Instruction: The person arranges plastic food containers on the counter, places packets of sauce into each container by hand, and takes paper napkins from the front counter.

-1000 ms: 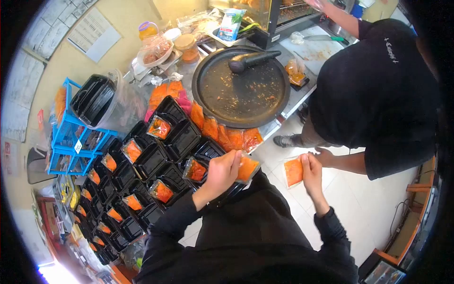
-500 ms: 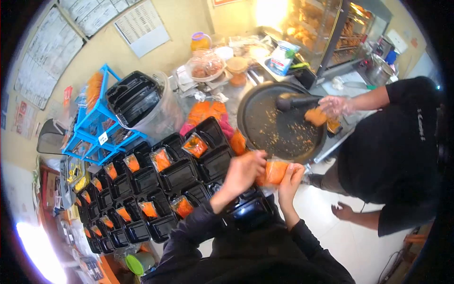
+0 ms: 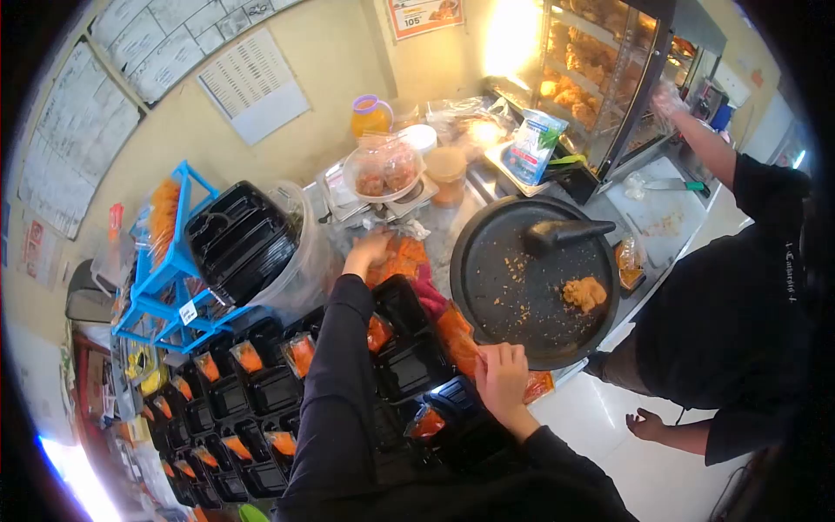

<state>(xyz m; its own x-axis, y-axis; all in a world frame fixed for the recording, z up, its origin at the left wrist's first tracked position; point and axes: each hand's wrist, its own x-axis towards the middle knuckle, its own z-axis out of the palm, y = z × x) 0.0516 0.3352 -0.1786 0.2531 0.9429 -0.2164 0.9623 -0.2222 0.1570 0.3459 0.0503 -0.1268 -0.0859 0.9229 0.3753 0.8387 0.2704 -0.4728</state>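
Orange packets (image 3: 407,261) lie in a flat pile on the desk (image 3: 441,252), with a pink cloth (image 3: 428,294) next to them. More of them make a row along the side of a big dark stone bowl (image 3: 487,317), down to the right edge of the desk. Left hand (image 3: 370,250) is on the pile, with its fingers spread over it. Right hand (image 3: 502,372) is at the row, with its fingers bent. From up here I cannot tell if the fingers of either hand are gripping a packet, because the tips are hard to see.

Black trays (image 3: 404,361) stand in rows to the left of the bowl, and many have one packet inside. Left arm reaches over some of them. In the bowl, which sits close to the desk's right edge, there is a black pestle (image 3: 570,232), a fried piece (image 3: 584,294) and lots of crumbs. Farther along that edge, a knife (image 3: 663,184) with a green handle lies on a white board (image 3: 639,209).

Toward the back edge, by the wall, a clear tub (image 3: 317,261) holds stacked trays, beside a blue rack (image 3: 161,271). Another person (image 3: 731,322) stands at the right, with one gloved hand (image 3: 668,102) up near a glass case (image 3: 600,83).
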